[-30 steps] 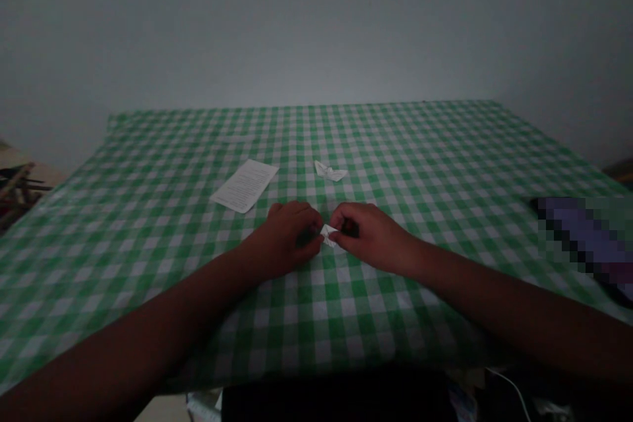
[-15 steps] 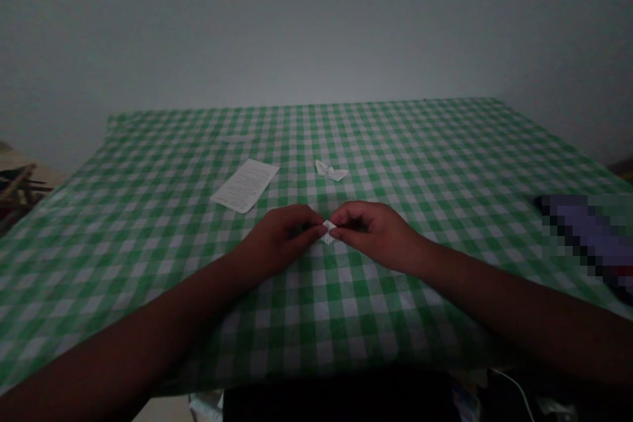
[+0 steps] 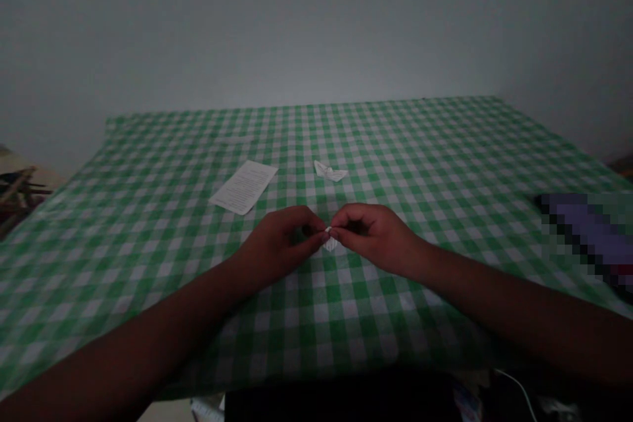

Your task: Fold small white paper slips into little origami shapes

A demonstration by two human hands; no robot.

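A small folded piece of printed paper [image 3: 330, 244] is pinched between my two hands, low over the table's middle. My left hand [image 3: 284, 234] grips its left side between thumb and fingers. On the other side, my right hand [image 3: 373, 232] pinches it the same way, and the fingertips of both hands nearly meet. Most of the paper's upper part is hidden behind the thumbs; its lower part hangs out below them. Beyond my hands lies a folded paper boat [image 3: 330, 171]. Farther left is a flat sheet of printed paper [image 3: 244, 186].
A green and white checked cloth [image 3: 420, 145] covers the table, which meets a pale wall [image 3: 316, 26] behind. At the right edge lies a dark purple object [image 3: 583, 227], blurred by pixelation. Wooden pieces [image 3: 20, 188] stand beyond the left side.
The fingertips have come closer together. The folded paper, seen before as a small open diamond, now shows mainly below the thumbs. The boat and the sheet lie as before.
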